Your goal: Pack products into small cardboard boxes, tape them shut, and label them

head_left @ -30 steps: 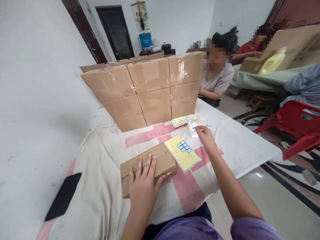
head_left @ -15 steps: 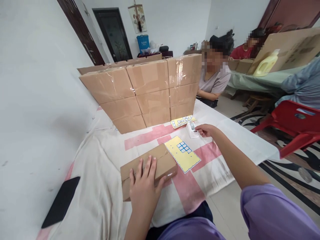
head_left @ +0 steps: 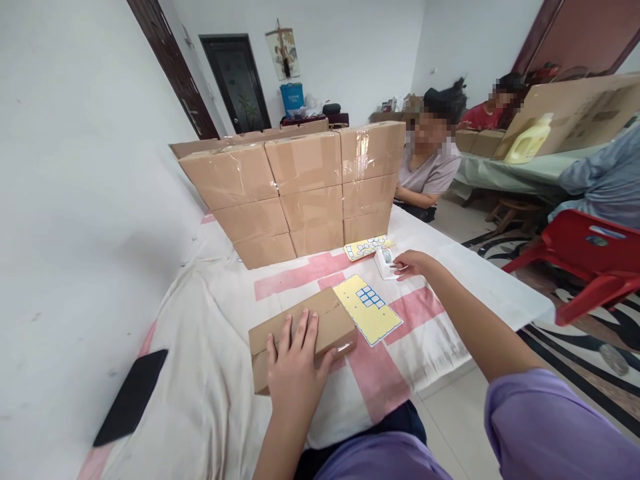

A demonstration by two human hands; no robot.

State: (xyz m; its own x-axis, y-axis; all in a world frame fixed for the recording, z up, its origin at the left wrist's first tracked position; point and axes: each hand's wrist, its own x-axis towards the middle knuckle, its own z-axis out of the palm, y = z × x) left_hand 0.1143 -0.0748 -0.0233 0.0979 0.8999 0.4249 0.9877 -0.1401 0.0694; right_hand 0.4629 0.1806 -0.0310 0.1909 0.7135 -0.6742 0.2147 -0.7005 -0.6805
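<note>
My left hand (head_left: 295,367) lies flat with spread fingers on top of a closed cardboard box (head_left: 320,313). The thumb hangs over the box's near side. Farther off to the right, the fingers of my right hand (head_left: 411,265) are pinched together at the side of a small white case (head_left: 384,264) with a greyish round part on top. A small dark spot shows by the fingertips; what they hold is too small to make out. Between the hands lies a yellow sheet (head_left: 373,323) with a blue grid. Another yellow sheet (head_left: 367,248) is behind the white case.
A wall of taped cardboard boxes (head_left: 310,197) stands across the table's far side. A black flat object (head_left: 131,399) lies at the left edge. One person sits beyond the boxes; others are near a second table. A red chair (head_left: 595,260) is at the right.
The view has shifted slightly, moving the scene a little right and down. My right fingers have moved slightly at the white case's side. My left hand stays on the box.
</note>
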